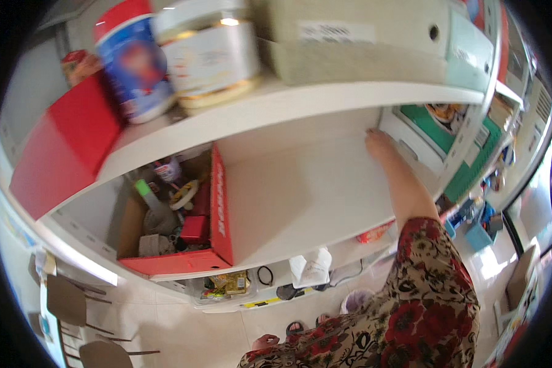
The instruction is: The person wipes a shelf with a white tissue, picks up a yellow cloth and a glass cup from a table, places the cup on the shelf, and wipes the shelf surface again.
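My right hand point(378, 140) reaches deep onto the white middle shelf point(303, 198), at its back right corner by the side panel. Its fingers are too small and turned away to tell whether they hold anything. My left hand point(265, 341) hangs low beside the patterned garment, fingers curled, with no object visible in it. On the left of the same shelf stands a red cardboard box point(223, 211) filled with mixed small items, among them a red small box point(195, 229) and a green-tipped object point(142, 187).
The upper shelf holds a blue canister point(135, 64), a white-labelled jar point(211, 60), a red box point(80, 133) and a beige storage box point(359, 50). Below are a clear tray point(225, 290) of packets and a white paper item point(310, 267). Chairs point(66, 301) stand lower left.
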Tool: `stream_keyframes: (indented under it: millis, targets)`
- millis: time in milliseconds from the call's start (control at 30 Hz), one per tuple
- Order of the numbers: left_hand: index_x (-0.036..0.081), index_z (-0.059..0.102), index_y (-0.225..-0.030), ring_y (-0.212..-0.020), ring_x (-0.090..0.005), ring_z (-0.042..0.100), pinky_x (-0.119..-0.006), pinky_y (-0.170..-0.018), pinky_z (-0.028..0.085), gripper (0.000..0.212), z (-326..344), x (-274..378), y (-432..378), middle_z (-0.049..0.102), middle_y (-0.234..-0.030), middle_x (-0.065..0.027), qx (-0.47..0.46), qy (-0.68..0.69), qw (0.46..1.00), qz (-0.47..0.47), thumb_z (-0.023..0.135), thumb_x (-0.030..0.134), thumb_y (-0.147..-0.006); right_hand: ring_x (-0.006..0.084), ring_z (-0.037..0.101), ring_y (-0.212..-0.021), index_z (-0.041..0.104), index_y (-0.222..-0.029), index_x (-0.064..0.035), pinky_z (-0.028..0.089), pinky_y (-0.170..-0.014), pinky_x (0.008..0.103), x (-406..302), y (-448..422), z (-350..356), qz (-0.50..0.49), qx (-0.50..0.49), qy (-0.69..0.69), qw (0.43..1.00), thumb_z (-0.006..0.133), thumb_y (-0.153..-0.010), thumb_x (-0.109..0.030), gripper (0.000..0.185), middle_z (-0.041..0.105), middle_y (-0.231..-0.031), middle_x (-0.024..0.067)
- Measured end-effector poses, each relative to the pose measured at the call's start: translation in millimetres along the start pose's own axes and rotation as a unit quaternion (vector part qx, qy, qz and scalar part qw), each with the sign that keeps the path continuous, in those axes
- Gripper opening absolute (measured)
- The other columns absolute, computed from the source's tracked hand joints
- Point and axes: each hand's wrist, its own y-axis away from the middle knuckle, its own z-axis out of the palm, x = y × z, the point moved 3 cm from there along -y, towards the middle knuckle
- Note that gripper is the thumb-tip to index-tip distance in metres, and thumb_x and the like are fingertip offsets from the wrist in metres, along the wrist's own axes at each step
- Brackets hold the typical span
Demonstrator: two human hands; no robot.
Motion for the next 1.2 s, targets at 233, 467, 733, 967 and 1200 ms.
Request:
stream_keyframes:
  millis: [233,467,733,967,1200]
  targets:
    - [0.012,0.069,-0.090,-0.065,-0.0144,0.064,-0.029,-0.061,0.049,0.031,-2,-32,3,0.067,-0.071,-0.0064,0.028,-0.046,0.997,0.050,0.068,0.040,-0.076,0.0245,0.047,-0.118,0.053,-0.119,-0.0030,0.043,-0.093,0.0373,-15,47,-34,-0.011,-0.027,0.092,0.995,0.039,-0.090,-0.021,0.037,0.052,-0.126,0.0093]
    - [0.012,0.069,-0.089,-0.067,-0.0160,0.065,-0.031,-0.062,0.050,0.029,-11,-13,-12,0.068,-0.073,-0.0075,0.026,0.004,0.993,0.114,0.069,0.037,-0.076,0.0263,0.053,-0.110,0.058,-0.109,0.0005,0.043,-0.093,0.0369,16,125,-36,-0.017,0.068,0.062,0.996,0.040,-0.088,-0.016,0.032,0.056,-0.118,0.0143]
    - [0.014,0.069,-0.087,-0.068,-0.0190,0.066,-0.032,-0.062,0.051,0.028,5,-32,-48,0.067,-0.072,-0.0073,-0.066,-0.012,0.985,0.160,0.067,0.040,-0.077,0.0321,0.052,-0.110,0.058,-0.108,0.0018,0.041,-0.095,0.0385,41,252,-77,0.082,0.109,-0.003,0.991,0.042,-0.086,-0.011,0.030,0.055,-0.117,0.0188]
    - [0.009,0.066,-0.089,-0.060,-0.0198,0.065,-0.032,-0.059,0.050,0.027,-31,37,15,0.066,-0.067,-0.0087,-0.021,-0.063,0.981,0.185,0.063,0.034,-0.079,0.0338,0.058,-0.092,0.064,-0.096,-0.0025,0.045,-0.083,0.0412,8,270,-76,0.014,0.225,-0.006,0.974,0.053,-0.080,-0.006,0.020,0.063,-0.096,0.0155]
    - [0.006,0.065,-0.089,-0.061,-0.0168,0.065,-0.030,-0.058,0.050,0.028,-24,36,13,0.066,-0.067,-0.0074,-0.059,-0.090,0.972,0.210,0.063,0.033,-0.080,0.0264,0.063,-0.078,0.067,-0.085,-0.0064,0.050,-0.071,0.0350,-36,296,-81,0.169,0.295,-0.181,0.923,0.058,-0.076,-0.005,0.013,0.063,-0.089,0.0116]
